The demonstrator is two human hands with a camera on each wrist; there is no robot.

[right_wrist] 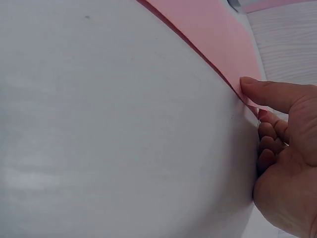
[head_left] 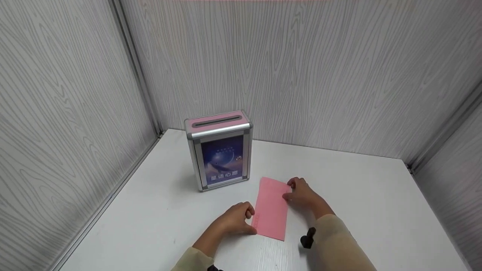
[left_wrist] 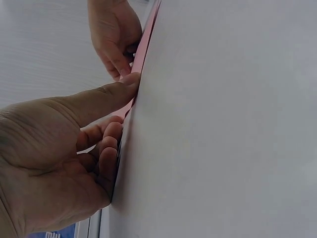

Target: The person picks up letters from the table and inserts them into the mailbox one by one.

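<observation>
From the head camera I see the pink envelope (head_left: 272,209) flat on the worktop (head_left: 376,195), at 5 o'clock from the slotted box (head_left: 219,150). Only my wrist cameras show the grips: left hand (head_left: 235,220) fingers (left_wrist: 106,148) curled, thumb pinching its edge; right hand (head_left: 303,195) pinching the far corner.

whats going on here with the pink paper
A person has both hands on a pink envelope lying flat on the white table. The left hand pinches its near left edge, thumb on top, and the right hand pinches its far right edge. Behind it stands a pink-topped box with a slot in its top and a blue picture on the front.
</observation>
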